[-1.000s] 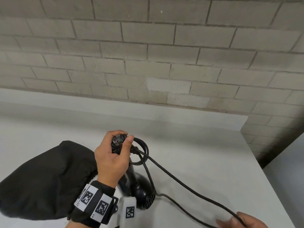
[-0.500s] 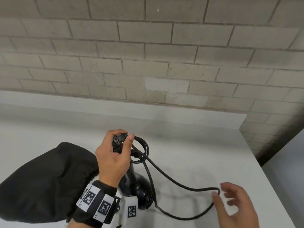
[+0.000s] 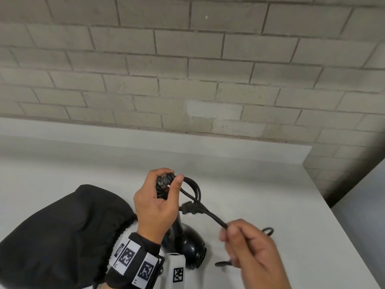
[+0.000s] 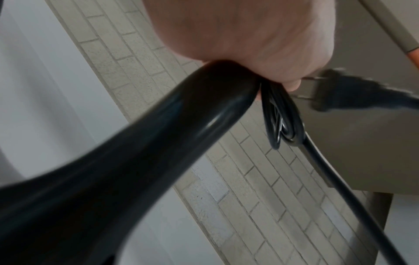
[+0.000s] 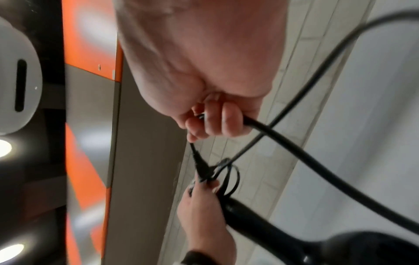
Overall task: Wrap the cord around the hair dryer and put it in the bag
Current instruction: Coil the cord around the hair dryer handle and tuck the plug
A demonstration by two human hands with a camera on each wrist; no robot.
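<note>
The black hair dryer (image 3: 187, 245) stands head-down on the white table (image 3: 260, 174), handle up. My left hand (image 3: 168, 184) grips the top of the handle (image 4: 158, 143), holding several loops of black cord (image 3: 194, 188) against it. The plug (image 3: 188, 210) hangs just right of that hand. My right hand (image 3: 227, 230) pinches the cord a short way from the plug, raised above the table and right of the dryer. In the right wrist view its fingers (image 5: 226, 123) curl round the cord (image 5: 294, 154). A black cloth bag (image 3: 62, 236) lies left of the dryer.
A grey brick wall (image 3: 187, 69) runs along the table's back edge. The table's right edge (image 3: 333, 209) falls off beside a narrow gap. A loose bend of cord (image 3: 268, 230) shows behind my right hand.
My right hand has risen from the table's lower right toward the dryer and taken hold of the cord near the plug. The slack cord has come up off the table. My left hand has stayed put.
</note>
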